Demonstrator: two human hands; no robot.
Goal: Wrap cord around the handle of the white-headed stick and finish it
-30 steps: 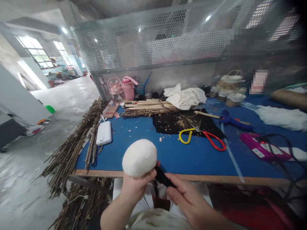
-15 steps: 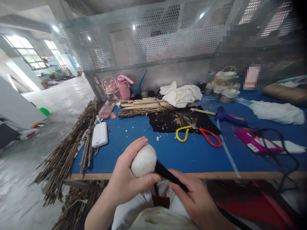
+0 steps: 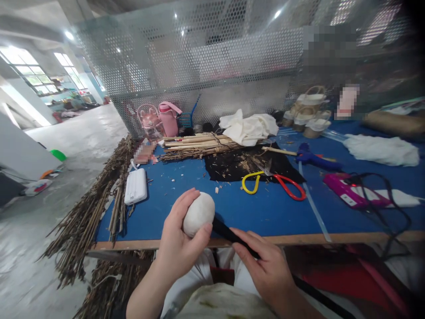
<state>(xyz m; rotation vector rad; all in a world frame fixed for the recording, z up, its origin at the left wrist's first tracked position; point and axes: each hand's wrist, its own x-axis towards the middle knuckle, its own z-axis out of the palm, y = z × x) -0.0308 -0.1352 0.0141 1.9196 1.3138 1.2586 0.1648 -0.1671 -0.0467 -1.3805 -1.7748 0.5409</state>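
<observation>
A round white ball (image 3: 199,214) rests in my left hand (image 3: 177,235), whose fingers and thumb wrap round it at the front of the blue table. My right hand (image 3: 265,261) pinches a black strip (image 3: 229,230), which runs up to the ball's lower right side and trails away behind my hand to the lower right. Beyond my hands lie scissors (image 3: 272,177) with one yellow and one red handle, partly on a black cloth (image 3: 226,168) strewn with chips. To the left is a white power bank (image 3: 136,186).
Bundled sticks (image 3: 195,144) and a white cloth (image 3: 249,127) lie at the back. Dry stalks (image 3: 89,212) overhang the left edge. A blue glue gun (image 3: 312,158) and a purple device (image 3: 352,190) with a black cord are at right. A perforated metal screen (image 3: 206,57) stands behind.
My left hand and the ball have shifted slightly upward, with the thumb now higher on the ball. The view has moved a little; the black strip still runs from the ball to my right hand.
</observation>
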